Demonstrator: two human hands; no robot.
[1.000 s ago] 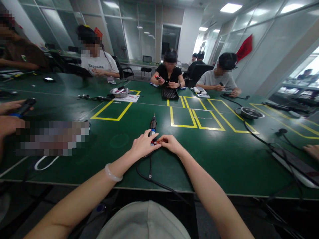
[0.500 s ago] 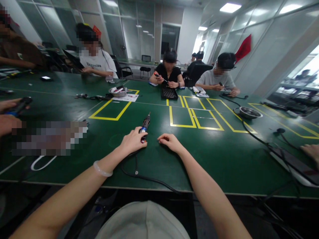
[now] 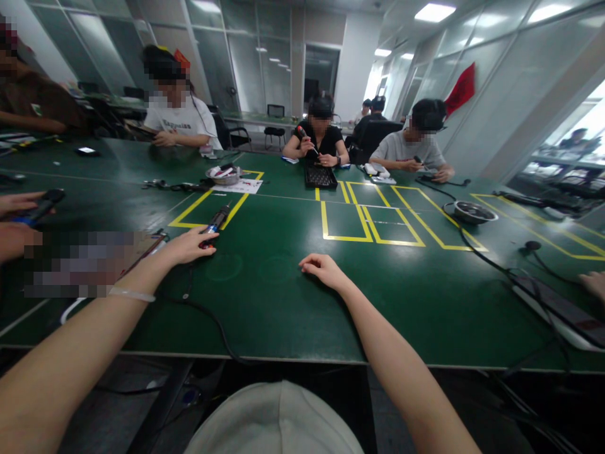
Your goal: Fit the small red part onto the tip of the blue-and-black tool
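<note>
My left hand (image 3: pixel 191 246) is closed round an electric screwdriver (image 3: pixel 218 219) with a dark body and a blue band, lying low over the green table with its bit pointing away from me. A black cable (image 3: pixel 220 328) runs from its rear end toward the table's near edge. My right hand (image 3: pixel 324 270) rests on the tabletop, its fingers curled in and closed; nothing shows in them. Left of the screwdriver lies a flat, blurred-out item (image 3: pixel 94 261) with a white loop, partly behind my left forearm.
Yellow tape outlines (image 3: pixel 347 239) mark the green table (image 3: pixel 274 315). A metal bowl of small items (image 3: pixel 224 173) sits on paper; another bowl (image 3: pixel 474 213) stands at right. Across the table a person works over a black tray (image 3: pixel 321 177). Co-workers' hands (image 3: pixel 19 236) show at left.
My left hand has moved left with the electric screwdriver, which now lies near the left tape outline, its cable dragged along. My right hand stays in place.
</note>
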